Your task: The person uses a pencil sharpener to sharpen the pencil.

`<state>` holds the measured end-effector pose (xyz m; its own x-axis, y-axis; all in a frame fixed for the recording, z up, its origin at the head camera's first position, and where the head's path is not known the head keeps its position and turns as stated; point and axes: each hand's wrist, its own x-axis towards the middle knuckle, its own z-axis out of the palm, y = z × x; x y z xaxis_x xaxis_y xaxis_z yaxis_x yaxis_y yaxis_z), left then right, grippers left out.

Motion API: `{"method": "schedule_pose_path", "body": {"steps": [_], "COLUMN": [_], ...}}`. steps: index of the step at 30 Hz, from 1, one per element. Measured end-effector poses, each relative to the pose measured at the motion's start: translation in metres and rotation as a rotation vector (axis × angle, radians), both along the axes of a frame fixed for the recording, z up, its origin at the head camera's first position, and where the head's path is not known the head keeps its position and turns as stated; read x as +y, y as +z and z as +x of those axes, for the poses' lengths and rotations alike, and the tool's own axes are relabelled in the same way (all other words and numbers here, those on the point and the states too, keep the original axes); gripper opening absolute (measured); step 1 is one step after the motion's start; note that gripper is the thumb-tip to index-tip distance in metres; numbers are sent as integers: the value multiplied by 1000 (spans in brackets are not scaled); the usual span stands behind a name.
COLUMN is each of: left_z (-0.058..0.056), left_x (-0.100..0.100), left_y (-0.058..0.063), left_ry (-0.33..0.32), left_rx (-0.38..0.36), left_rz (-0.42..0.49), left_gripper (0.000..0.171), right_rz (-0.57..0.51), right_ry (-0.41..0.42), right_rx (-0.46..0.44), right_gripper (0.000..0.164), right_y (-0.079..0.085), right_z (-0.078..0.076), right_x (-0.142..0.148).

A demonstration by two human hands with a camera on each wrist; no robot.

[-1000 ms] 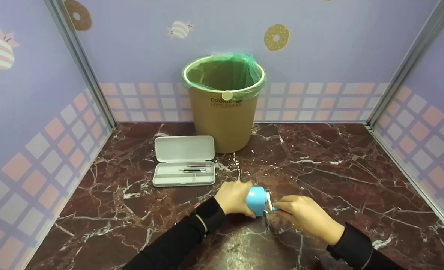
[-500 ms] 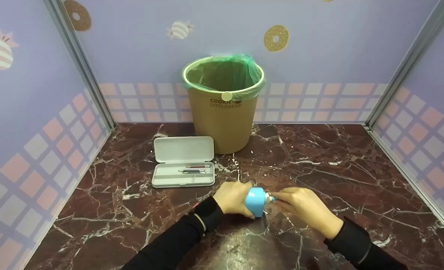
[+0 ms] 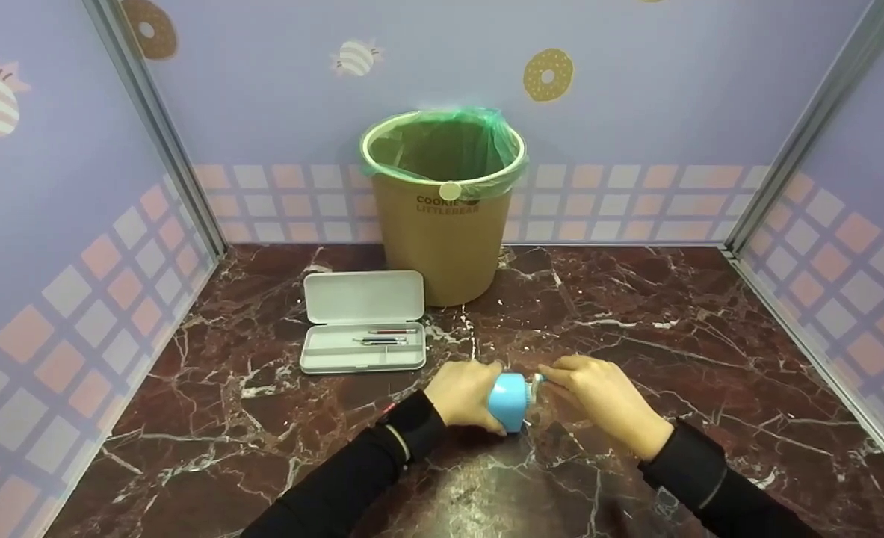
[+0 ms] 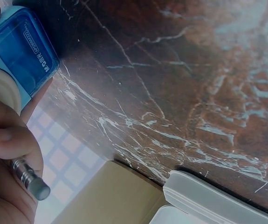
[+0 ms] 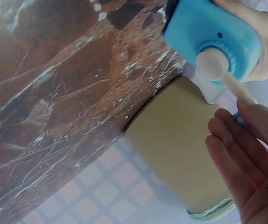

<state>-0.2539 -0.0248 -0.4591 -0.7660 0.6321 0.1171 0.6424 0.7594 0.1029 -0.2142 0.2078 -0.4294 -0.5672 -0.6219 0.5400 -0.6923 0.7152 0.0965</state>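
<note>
On the table, my left hand (image 3: 462, 396) grips a light blue crank pencil sharpener (image 3: 509, 403). The left wrist view shows its clear blue shavings drawer (image 4: 29, 49) and a cream round piece (image 4: 1, 91) on one face. A pencil (image 4: 29, 179) with a metal ferrule and a grey eraser end pokes out between the fingers of that hand; its other end is hidden. To the right, my right hand (image 3: 602, 400) pinches the knob of the sharpener's crank (image 5: 238, 87) with thumb and forefinger, the other fingers extended. The crank points upward in the head view.
Behind the hands stands a tan bin (image 3: 442, 246) with a green bag liner. Left of its base lies an open white pencil case (image 3: 364, 297) with several pencils (image 3: 385, 341) inside. Small white specks dot the marbled table (image 3: 658, 359). Patterned walls enclose the back and both sides.
My right hand has turned the crank from pointing downward to pointing upward, rising slightly in view. My left hand and the sharpener have stayed in place.
</note>
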Motion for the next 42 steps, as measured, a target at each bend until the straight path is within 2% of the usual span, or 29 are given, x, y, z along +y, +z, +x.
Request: {"method": "schedule_pose_path", "body": {"steps": [9, 16, 25, 32, 42], "left_z": [0, 1, 0, 0, 2], "left_x": [-2, -1, -2, -2, -2], "left_y": [-2, -3, -3, -4, -4], "left_ry": [-24, -27, -31, -29, -38], "left_rx": [46, 31, 29, 14, 53], "left_rz": [11, 27, 37, 38, 48], "left_gripper": [76, 76, 75, 76, 76], "right_rz": [123, 159, 197, 174, 160], "right_ry": [-33, -55, -42, -32, -12], "right_rx": [93, 50, 37, -12, -89], "right_gripper": [24, 20, 23, 14, 7], "right_y": [-4, -10, -15, -20, -32], "right_z": [-17, -29, -38, -43, -49], "right_x": [-5, -7, -6, -6, -5]}}
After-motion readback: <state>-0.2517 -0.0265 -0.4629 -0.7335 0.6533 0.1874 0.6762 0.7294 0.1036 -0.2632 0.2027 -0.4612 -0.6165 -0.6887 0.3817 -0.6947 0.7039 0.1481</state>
